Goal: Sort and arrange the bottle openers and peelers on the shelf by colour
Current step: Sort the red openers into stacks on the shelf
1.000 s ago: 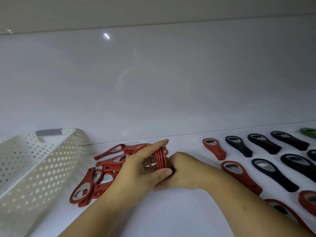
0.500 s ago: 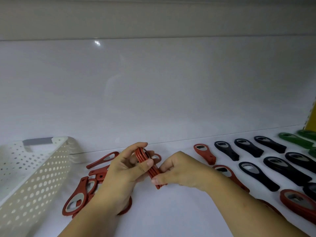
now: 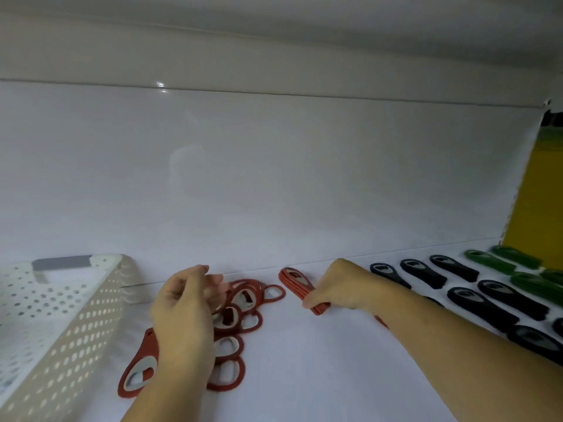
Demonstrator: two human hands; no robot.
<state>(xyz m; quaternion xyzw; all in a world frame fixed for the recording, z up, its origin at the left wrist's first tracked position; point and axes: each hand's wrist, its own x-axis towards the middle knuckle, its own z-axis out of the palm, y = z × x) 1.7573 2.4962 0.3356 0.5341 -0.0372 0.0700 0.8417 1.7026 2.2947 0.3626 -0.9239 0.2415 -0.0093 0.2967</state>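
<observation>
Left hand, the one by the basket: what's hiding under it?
A loose pile of red bottle openers lies under the left hand, several poking out around it. How many the hand covers, and whether it touches them, cannot be seen.

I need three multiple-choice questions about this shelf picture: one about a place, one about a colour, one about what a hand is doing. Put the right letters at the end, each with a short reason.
1. Where does the white basket stand?
A. At the left end of the shelf
B. Among the black openers
C. Behind the green openers

2. What colour are the openers farthest right?
A. Red
B. Green
C. Black

3. What is the right hand doing?
A. Lying flat and empty
B. Lifting the basket
C. Holding a stack of red openers

Answers:
1 A: the basket is at the left edge, beside the red pile.
2 B: the green ones lie beyond the black openers.
3 C: its fingers curl round the stack's near end.
</observation>
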